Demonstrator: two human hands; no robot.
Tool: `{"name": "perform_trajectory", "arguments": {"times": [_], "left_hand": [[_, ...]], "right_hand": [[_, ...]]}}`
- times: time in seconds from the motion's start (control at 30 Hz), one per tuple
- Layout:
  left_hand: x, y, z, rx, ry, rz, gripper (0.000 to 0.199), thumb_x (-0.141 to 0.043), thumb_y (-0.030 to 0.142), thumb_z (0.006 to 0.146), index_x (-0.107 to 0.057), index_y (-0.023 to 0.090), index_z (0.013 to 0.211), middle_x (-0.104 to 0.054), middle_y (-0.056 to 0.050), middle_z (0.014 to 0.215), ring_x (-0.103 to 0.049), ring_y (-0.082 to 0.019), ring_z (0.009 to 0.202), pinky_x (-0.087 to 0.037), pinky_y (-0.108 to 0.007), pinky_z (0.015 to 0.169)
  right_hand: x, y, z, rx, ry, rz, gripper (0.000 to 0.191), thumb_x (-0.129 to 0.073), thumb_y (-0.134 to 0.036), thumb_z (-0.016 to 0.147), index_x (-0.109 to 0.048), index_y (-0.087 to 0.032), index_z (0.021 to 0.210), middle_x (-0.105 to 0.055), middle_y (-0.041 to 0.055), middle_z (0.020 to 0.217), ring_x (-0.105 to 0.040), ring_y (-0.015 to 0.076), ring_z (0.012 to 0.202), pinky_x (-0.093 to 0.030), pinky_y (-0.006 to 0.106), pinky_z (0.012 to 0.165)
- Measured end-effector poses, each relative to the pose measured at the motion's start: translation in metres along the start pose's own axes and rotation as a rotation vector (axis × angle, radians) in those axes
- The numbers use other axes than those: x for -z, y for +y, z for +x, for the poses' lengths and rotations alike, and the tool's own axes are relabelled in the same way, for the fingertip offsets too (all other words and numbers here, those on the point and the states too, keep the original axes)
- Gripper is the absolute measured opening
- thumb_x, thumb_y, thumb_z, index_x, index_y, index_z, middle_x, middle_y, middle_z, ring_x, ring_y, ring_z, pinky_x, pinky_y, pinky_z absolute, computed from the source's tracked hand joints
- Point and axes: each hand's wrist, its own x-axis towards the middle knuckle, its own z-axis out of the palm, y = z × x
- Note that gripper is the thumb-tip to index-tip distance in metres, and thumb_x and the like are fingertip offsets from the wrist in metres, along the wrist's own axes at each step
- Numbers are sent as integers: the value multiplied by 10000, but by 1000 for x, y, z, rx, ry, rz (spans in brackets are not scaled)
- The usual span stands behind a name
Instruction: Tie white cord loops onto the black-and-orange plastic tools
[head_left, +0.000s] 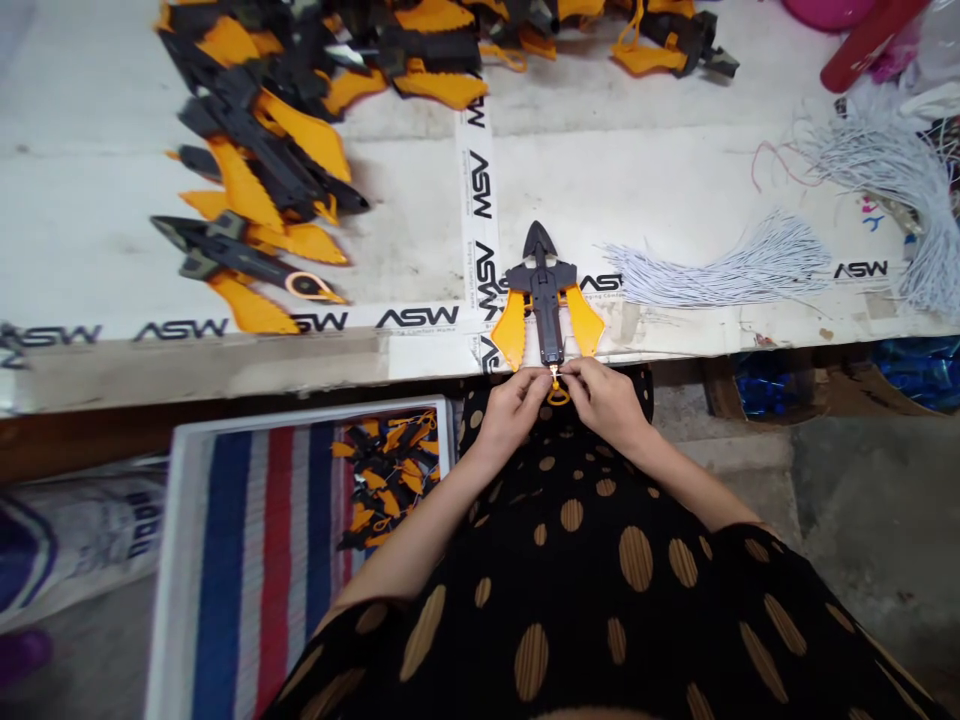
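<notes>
A black toy plane [551,300] with orange wings lies at the table's front edge, nose pointing away from me. From its tail hangs a yellow pull ring [557,393] on a short link. My left hand [517,408] is closed in a pinch just left of that link. On the other side my right hand [606,402] pinches too, its fingertips near the left ones. A thin bit of white string shows between them at the tail; its ends are hidden by the fingers. To the right lies a bundle of white strings [727,265].
More black and orange toy planes [277,150] are heaped at the left and back. A larger bundle of white strings [892,170] lies far right, near a red cylinder [874,45]. Below left, a striped-lined crate [247,520] holds more toys. Boxes with blue items [765,385] stand under the table.
</notes>
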Motion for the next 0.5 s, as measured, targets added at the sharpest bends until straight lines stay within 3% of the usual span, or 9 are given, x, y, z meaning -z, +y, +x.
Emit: {"name": "perform_trajectory", "arguments": {"times": [0.1,0.2,0.37,0.5], "left_hand": [[2,-2,4,10,-37,43,322,-517,460,977,-662,178,921,-629,23,647,-580,-124,577,-435,-210,559],[1,-5,7,-26,-50,107,302,-502,440,985,-649,188,907,-582,38,593,-571,-131,574,-428,-217,574],[2,-4,8,-113,-18,217,272,-495,386,967,-669,183,915,-587,37,573,-572,-133,542,-422,-222,563],[18,5,-1,-129,59,220,270,-509,374,991,-680,178,916,-695,5,672,-594,-111,518,-460,-216,579]], "right_hand": [[0,-2,1,19,-7,-62,218,-470,-266,1051,-669,-189,1095,-763,61,1010,-719,179,937,-491,255,788],[5,-6,4,36,-26,-90,252,-465,-290,1056,-670,-197,1170,-724,81,1133,-698,162,992,-488,234,759],[12,-8,11,153,-80,-146,317,-467,-370,1058,-676,-223,1246,-644,82,1155,-671,142,899,-471,229,633],[10,1,11,148,-104,-164,289,-499,-346,1046,-681,-212,1226,-635,91,1160,-665,151,915,-485,229,637]]}}
